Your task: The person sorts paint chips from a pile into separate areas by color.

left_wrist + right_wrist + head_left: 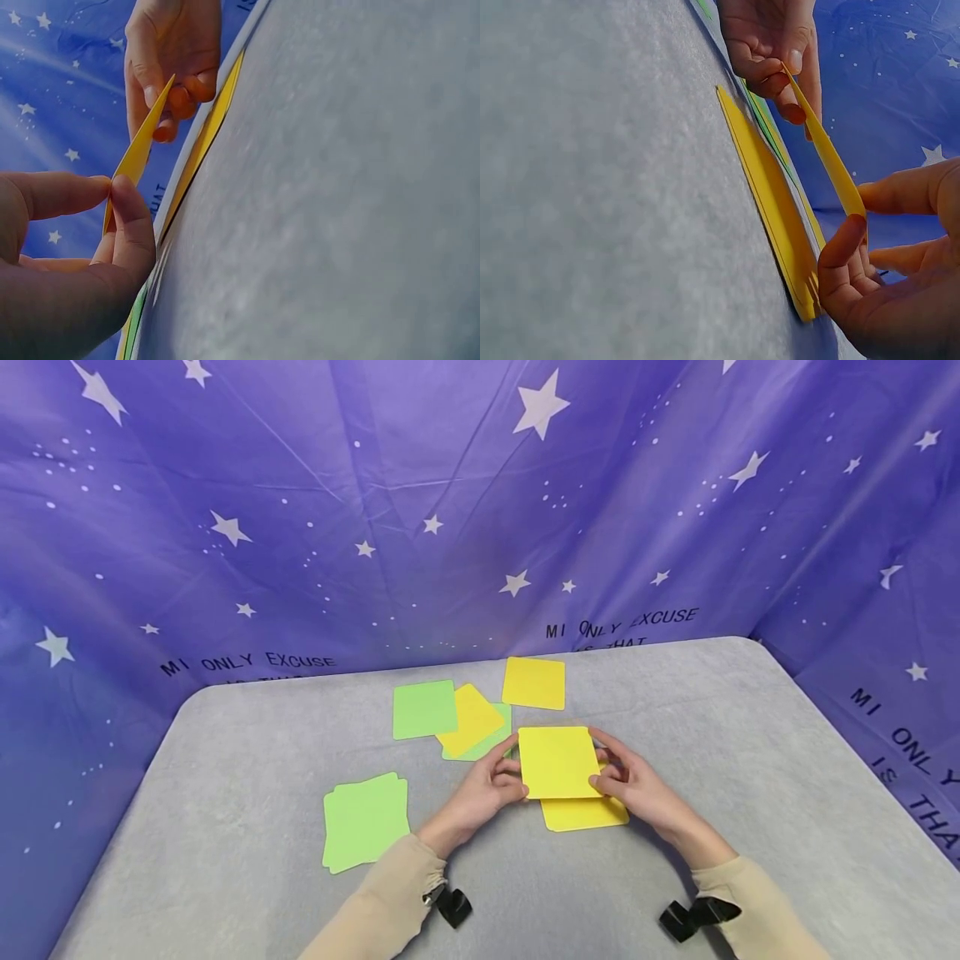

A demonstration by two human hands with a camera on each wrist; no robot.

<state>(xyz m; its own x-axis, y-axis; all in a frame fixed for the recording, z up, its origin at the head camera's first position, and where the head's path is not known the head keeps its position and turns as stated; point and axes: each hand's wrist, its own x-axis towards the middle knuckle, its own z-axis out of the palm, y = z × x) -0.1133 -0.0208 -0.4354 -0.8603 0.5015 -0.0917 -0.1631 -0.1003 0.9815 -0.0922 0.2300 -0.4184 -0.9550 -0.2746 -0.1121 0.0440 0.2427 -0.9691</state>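
Both hands hold one square yellow card (558,762) by its opposite sides, raised above the table. The left hand (483,789) pinches its left edge between thumb and fingers. On the other side, the right hand (641,785) grips the right edge, thumb tip over the near corner. In the right wrist view the card (826,154) shows as a thin tilted sheet, apart from the table. Beneath it lies a small stack of yellow cards (585,816), partly covered by the held card in the head view.
A loose stack of green cards (365,822) lies left of the hands. Farther back, a green card (424,710) overlaps a yellow card (472,718), which rests on another green card (501,727). Another yellow card (534,683) lies near the back edge of the grey table (247,760). A starry purple curtain (450,485) hangs behind.
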